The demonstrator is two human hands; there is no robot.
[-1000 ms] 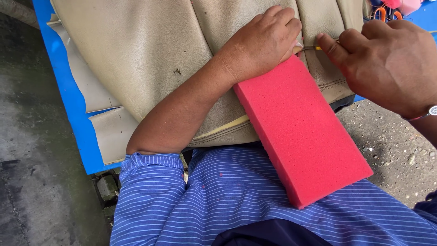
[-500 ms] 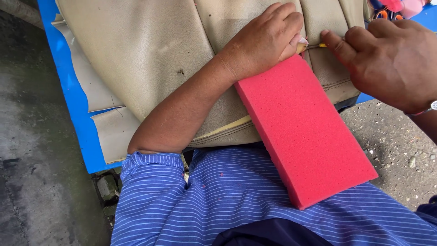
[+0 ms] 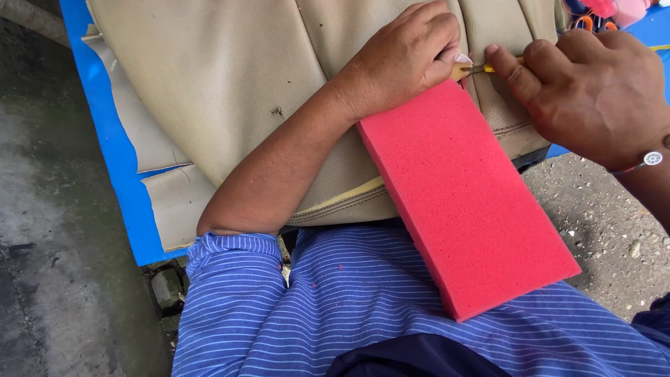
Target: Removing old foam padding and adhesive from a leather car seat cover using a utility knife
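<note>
At seam of seat cover [image 3: 230, 91]: left hand [image 3: 408, 59] fingers pinch material w/ tension; right hand [image 3: 593, 94] fingers clamped on yellow tool [image 3: 481, 68], keep tip shallow.

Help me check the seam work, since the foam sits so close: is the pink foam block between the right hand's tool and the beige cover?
No. The right hand holds a thin yellow tool whose tip meets the beige cover beside the left hand. The pink foam block lies just below that spot, not across it.
</note>
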